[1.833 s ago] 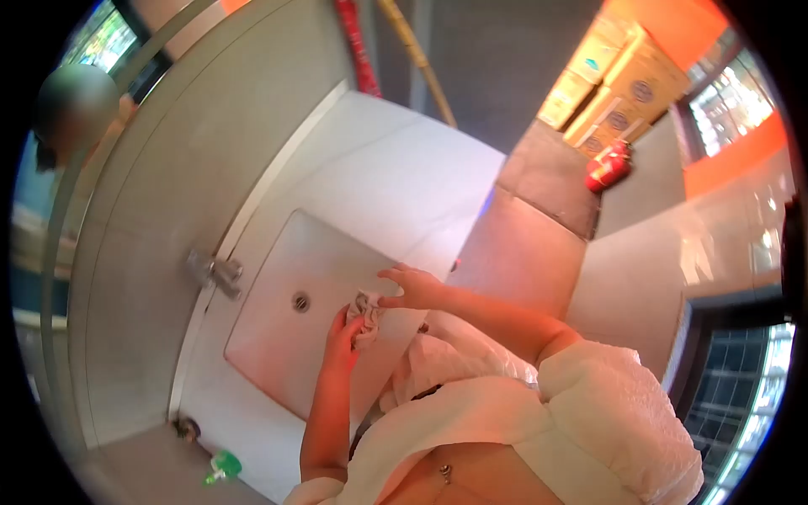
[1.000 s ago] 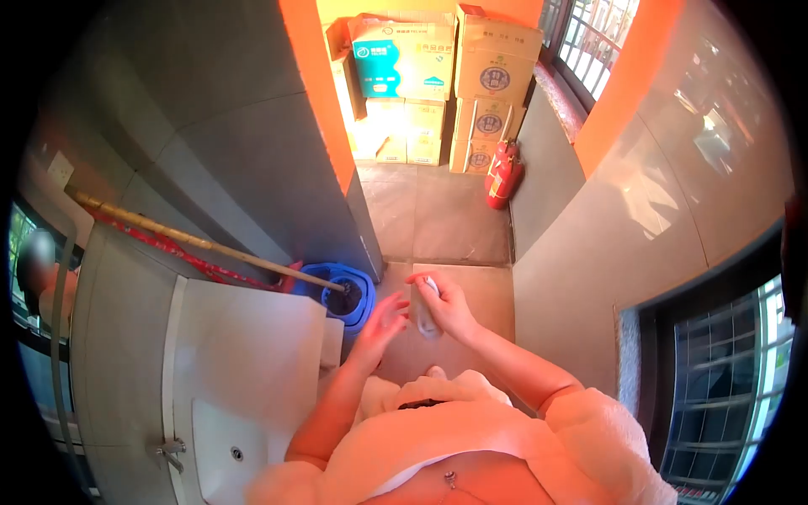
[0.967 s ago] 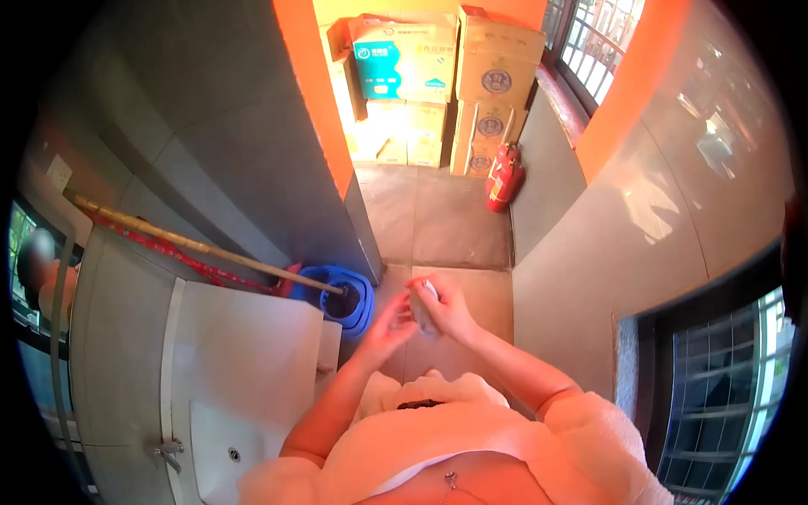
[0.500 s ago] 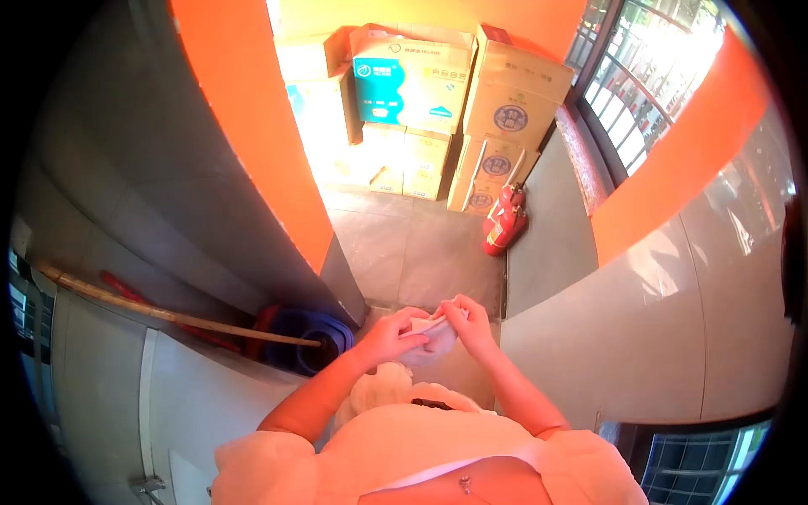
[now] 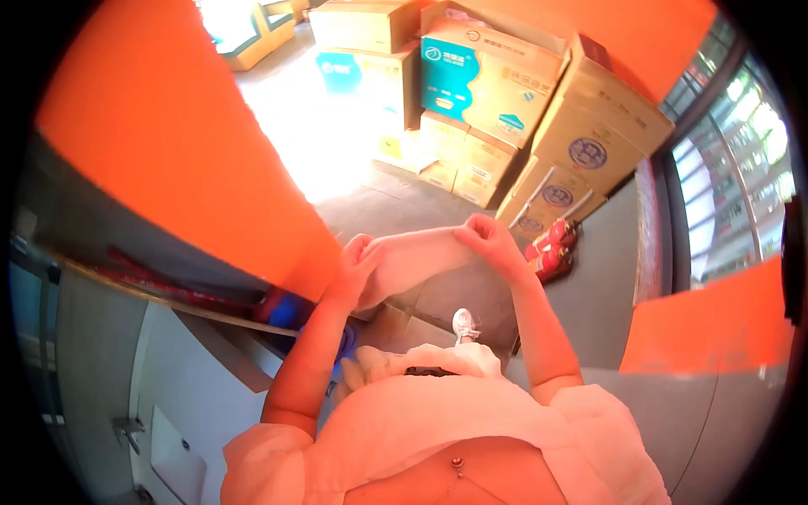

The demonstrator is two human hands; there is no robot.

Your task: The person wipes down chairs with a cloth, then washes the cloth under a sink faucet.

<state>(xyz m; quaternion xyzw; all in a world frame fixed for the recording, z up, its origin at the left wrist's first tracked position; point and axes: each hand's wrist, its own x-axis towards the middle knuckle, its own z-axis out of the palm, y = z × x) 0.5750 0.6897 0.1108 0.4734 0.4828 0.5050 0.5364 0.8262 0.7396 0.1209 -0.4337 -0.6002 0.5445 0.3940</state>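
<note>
A thin, pale sheet (image 5: pixel 417 263) is stretched between my hands at mid-chest distance; I cannot tell whether it is cloth, paper or plastic. My left hand (image 5: pixel 358 268) is closed on its left end. With thumb and fingers pinched, my right hand (image 5: pixel 495 244) grips the upper right corner. The sheet's lower left edge hangs near my left wrist. Below it, one white shoe (image 5: pixel 464 325) of mine shows on the tiled floor.
Cardboard boxes (image 5: pixel 497 80) are stacked ahead. Red fire extinguishers (image 5: pixel 553 251) stand by the right wall. An orange wall edge (image 5: pixel 194 151) rises at left, with a long wooden pole (image 5: pixel 168 299) below it. A white door (image 5: pixel 210 379) with a handle is at lower left.
My hands have moved apart and forward, spreading the sheet that was bunched between them. My view has shifted and tilted, and a shoe now shows.
</note>
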